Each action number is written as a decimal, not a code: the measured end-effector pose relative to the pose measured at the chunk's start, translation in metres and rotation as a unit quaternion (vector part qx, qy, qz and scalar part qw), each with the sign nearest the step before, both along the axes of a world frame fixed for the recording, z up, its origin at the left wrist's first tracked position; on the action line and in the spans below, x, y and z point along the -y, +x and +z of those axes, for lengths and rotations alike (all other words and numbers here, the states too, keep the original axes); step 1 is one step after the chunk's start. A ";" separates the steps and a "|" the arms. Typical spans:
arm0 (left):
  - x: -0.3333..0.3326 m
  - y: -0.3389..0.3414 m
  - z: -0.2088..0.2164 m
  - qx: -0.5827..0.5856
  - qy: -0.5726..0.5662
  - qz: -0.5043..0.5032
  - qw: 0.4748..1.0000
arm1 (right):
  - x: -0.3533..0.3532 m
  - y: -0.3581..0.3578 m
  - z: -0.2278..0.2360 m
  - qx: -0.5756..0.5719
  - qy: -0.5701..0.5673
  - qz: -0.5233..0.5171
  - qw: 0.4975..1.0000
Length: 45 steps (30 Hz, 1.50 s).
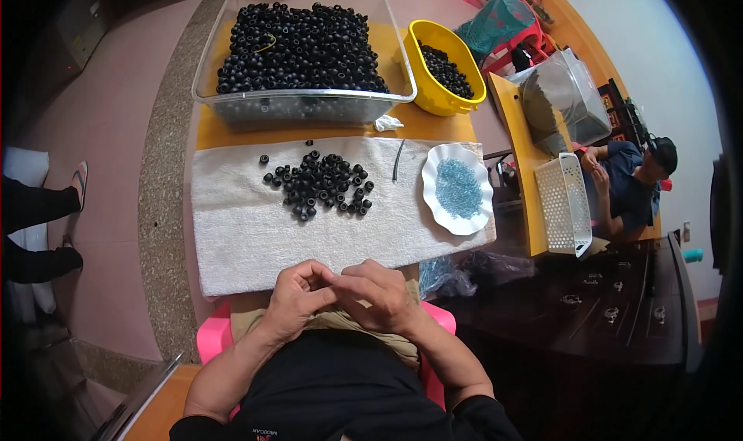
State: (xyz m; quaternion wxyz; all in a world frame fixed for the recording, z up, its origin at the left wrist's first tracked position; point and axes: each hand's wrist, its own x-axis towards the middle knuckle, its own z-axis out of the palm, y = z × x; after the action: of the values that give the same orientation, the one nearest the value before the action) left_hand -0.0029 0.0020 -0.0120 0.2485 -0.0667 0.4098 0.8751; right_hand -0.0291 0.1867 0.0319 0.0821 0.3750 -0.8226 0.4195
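Note:
My left hand [300,295] and my right hand [379,292] meet over my lap, just off the near edge of a white towel [240,247]. The fingers of both are pinched together at the tips; whatever they hold is too small or hidden to make out. Beyond them on the towel lies a loose pile of black round beads [325,179] with holes. To the right of the pile is a short thin dark strip [398,161]. A white scalloped dish [486,201] holds small clear-blue pieces [458,188].
A clear plastic bin [309,97] full of black beads stands behind the towel, with a yellow tub [424,92] of beads beside it. Crumpled white tissue [388,123] lies between. On the right, a person [631,178] sits by a white basket [563,209]. Another person's legs [42,205] show left.

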 end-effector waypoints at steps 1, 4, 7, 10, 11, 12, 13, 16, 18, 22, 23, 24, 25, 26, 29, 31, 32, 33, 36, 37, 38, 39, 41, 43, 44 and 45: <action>-0.001 0.000 0.001 0.006 0.001 0.010 1.000 | -0.001 0.000 0.003 0.018 -0.012 -0.006 1.000; -0.001 0.000 0.004 0.015 -0.008 0.020 1.000 | -0.031 -0.010 0.008 0.061 0.019 -0.051 0.997; 0.000 0.001 0.002 0.015 -0.022 0.018 0.999 | -0.066 -0.039 0.015 0.006 0.065 -0.149 0.987; -0.003 0.003 0.003 0.012 -0.027 0.010 1.000 | -0.108 -0.067 0.011 -0.007 0.172 -0.246 0.954; -0.003 0.003 0.003 0.014 -0.031 0.006 0.999 | -0.113 -0.073 0.013 0.006 0.192 -0.267 0.945; -0.004 0.004 0.003 0.012 -0.031 0.005 0.999 | -0.119 -0.078 0.014 0.004 0.192 -0.268 0.944; -0.004 0.005 0.002 0.011 -0.032 0.004 0.999 | -0.123 -0.082 0.015 -0.023 0.227 -0.264 0.937; -0.004 0.006 0.002 0.005 -0.037 0.001 0.999 | -0.124 -0.092 0.018 -0.044 0.286 -0.275 0.917; -0.005 0.007 0.001 0.001 -0.042 -0.002 0.999 | -0.127 -0.099 0.018 -0.065 0.335 -0.249 0.906; -0.007 0.008 0.000 -0.004 -0.046 -0.010 0.999 | -0.122 -0.107 0.021 -0.076 0.410 -0.220 0.882; -0.008 0.007 0.000 -0.007 -0.045 -0.011 0.999 | -0.122 -0.109 0.021 -0.065 0.439 -0.208 0.871; -0.008 0.007 -0.001 -0.006 -0.045 -0.011 0.999 | -0.121 -0.110 0.021 -0.055 0.468 -0.197 0.860; -0.008 0.007 -0.002 -0.009 -0.047 -0.012 0.999 | -0.120 -0.111 0.022 -0.054 0.468 -0.196 0.860; -0.008 0.007 -0.002 -0.011 -0.049 -0.014 0.999 | -0.119 -0.111 0.025 -0.057 0.464 -0.191 0.863; -0.007 0.007 0.000 -0.013 -0.049 -0.017 0.999 | -0.121 -0.114 0.025 -0.053 0.464 -0.177 0.866; -0.008 0.007 -0.001 -0.014 -0.047 -0.016 0.999 | -0.123 -0.117 0.025 -0.046 0.468 -0.167 0.866; -0.008 0.007 -0.001 -0.014 -0.045 -0.015 0.999 | -0.124 -0.118 0.024 -0.043 0.473 -0.163 0.865; -0.008 0.008 -0.002 -0.014 -0.046 -0.015 0.999 | -0.124 -0.119 0.023 -0.040 0.478 -0.158 0.863; -0.009 0.007 -0.002 -0.014 -0.046 -0.014 0.999 | -0.129 -0.124 0.022 -0.036 0.461 -0.136 0.876; -0.009 0.007 -0.001 -0.012 -0.048 -0.015 0.999 | -0.131 -0.126 0.021 -0.036 0.461 -0.136 0.876; -0.009 0.007 -0.001 -0.011 -0.049 -0.016 0.999 | -0.134 -0.129 0.019 -0.038 0.461 -0.123 0.878; -0.009 0.007 -0.001 -0.011 -0.049 -0.017 0.999 | -0.136 -0.130 0.018 -0.039 0.461 -0.111 0.880; -0.009 0.008 -0.002 -0.008 -0.055 -0.019 0.998 | -0.133 -0.132 0.021 -0.032 0.468 -0.107 0.876; -0.010 0.008 -0.001 -0.004 -0.055 -0.018 0.998 | -0.133 -0.134 0.022 -0.025 0.476 -0.104 0.873; -0.010 0.008 -0.001 0.000 -0.053 -0.017 0.998 | -0.135 -0.135 0.020 -0.026 0.468 -0.101 0.878; -0.010 0.007 0.000 0.000 -0.054 -0.018 0.998 | -0.137 -0.137 0.019 -0.027 0.460 -0.098 0.882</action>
State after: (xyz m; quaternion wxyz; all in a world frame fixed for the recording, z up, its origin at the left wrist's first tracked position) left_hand 0.0046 0.0124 -0.0121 0.2602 -0.0724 0.4573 0.8473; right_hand -0.1657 0.3233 0.0511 -0.0370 0.2990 -0.9532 -0.0261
